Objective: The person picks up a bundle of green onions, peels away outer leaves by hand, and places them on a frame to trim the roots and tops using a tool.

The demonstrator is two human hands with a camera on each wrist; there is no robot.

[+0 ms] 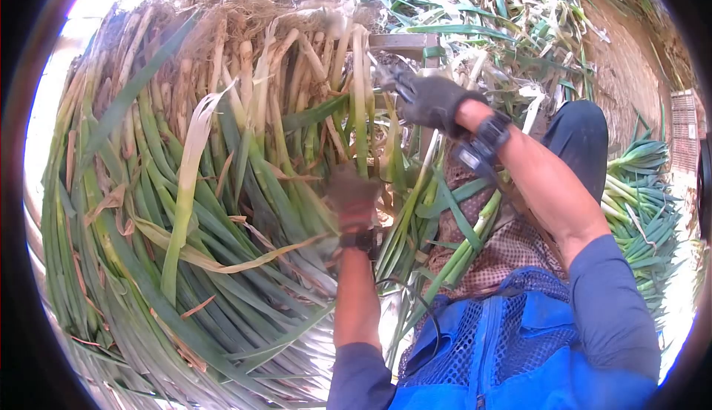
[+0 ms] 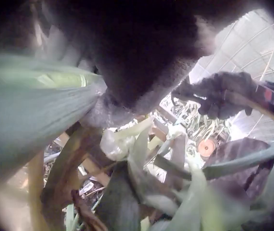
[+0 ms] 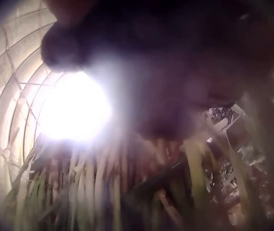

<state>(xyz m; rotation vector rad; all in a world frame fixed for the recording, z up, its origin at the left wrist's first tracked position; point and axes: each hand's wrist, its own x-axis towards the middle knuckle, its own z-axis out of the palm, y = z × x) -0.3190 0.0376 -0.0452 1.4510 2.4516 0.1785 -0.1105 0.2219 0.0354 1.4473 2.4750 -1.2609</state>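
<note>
In the head view my gloved left hand grips an upright green onion low on its green part. The left wrist view shows its leaves running into the dark glove. My gloved right hand is curled round a dark metal cutting tool, with its tips near the onion's pale root end; whether they touch is unclear. That hand also shows beyond the left one in the left wrist view. Close up and blurred, the glove hides the tool in the right wrist view.
A big pile of green onions, roots towards the top, fills the left side. Loose leaves and trimmings cover the ground beyond. Some onions lie across the lap, and a bundle lies at the right.
</note>
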